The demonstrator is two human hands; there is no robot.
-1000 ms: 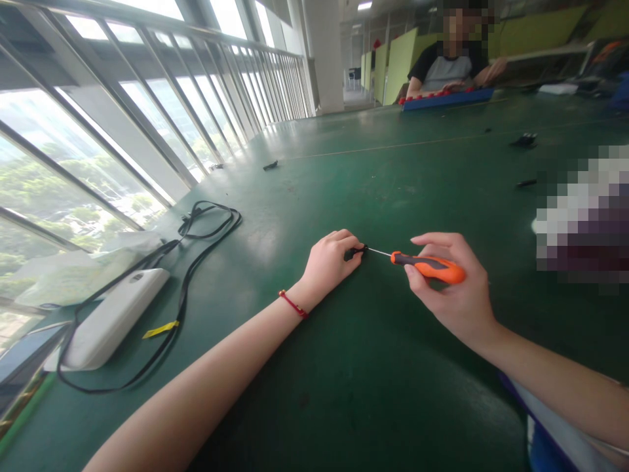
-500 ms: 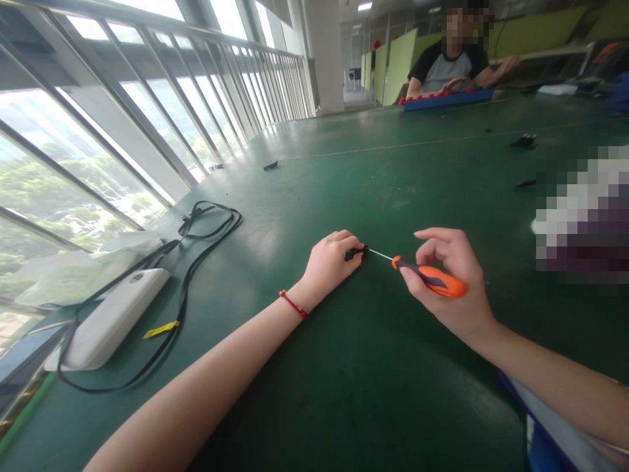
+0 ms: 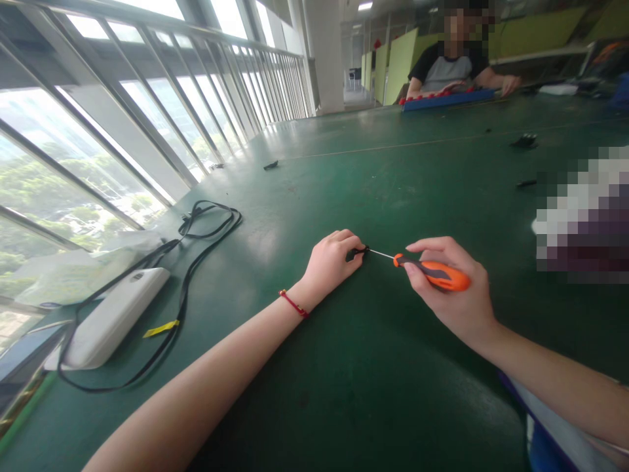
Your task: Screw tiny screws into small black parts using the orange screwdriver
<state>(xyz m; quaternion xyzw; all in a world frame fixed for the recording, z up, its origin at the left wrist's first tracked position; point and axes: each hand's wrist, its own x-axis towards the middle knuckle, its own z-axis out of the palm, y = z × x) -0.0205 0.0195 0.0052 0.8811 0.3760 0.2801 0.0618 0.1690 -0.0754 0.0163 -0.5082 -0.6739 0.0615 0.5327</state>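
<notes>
My left hand (image 3: 334,257) rests on the green table, its fingers closed round a small black part (image 3: 357,252) that they mostly hide. My right hand (image 3: 455,288) holds a screwdriver (image 3: 445,275) with an orange and dark grey handle, which lies across the palm with the thumb against it. The index finger is lifted a little off the handle. From the handle the thin metal shaft points left, and its tip meets the black part at my left fingertips.
A white power strip (image 3: 115,321) and looped black cable (image 3: 184,282) with a yellow tag lie left, by the railing (image 3: 162,85). Small black pieces (image 3: 525,141) lie farther off. Across the table a person (image 3: 449,69) sits behind a blue tray (image 3: 447,100) with red pieces.
My right hand has shifted slightly right and its index finger has come down closer to the screwdriver. My left hand has stayed put. The person opposite has lowered one hand to the table.
</notes>
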